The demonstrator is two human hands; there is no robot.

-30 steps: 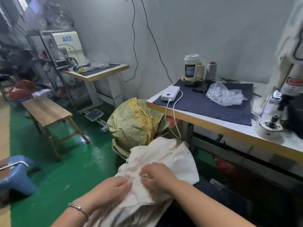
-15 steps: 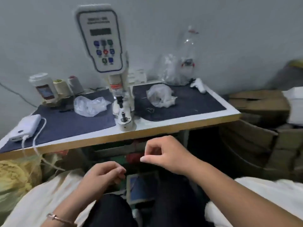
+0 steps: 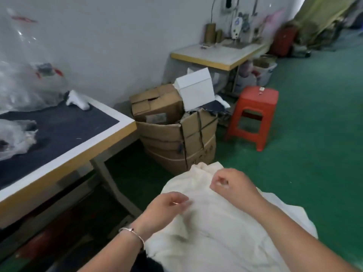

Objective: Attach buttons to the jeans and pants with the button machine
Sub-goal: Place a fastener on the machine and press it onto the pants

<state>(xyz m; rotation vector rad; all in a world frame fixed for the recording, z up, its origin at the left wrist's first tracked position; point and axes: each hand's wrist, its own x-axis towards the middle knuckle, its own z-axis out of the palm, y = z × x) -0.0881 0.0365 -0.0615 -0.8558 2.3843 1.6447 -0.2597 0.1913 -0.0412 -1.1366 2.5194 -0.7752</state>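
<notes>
I am seeing the cream pants (image 3: 220, 218) lying heaped low in the frame, to the right of the tabletop (image 3: 82, 148), and both hands are working over them. My left hand (image 3: 167, 209) is resting on the cloth's near edge with its fingers curled; whether that grip is pinching fabric I cannot tell through the blur. My right hand (image 3: 231, 185) is hovering above the top fold, thumb and forefinger drawn together, and I cannot tell if anything is caught between them. Cardboard boxes (image 3: 176, 132) and a red stool (image 3: 253, 112) are standing beyond on the green floor (image 3: 314, 154).
</notes>
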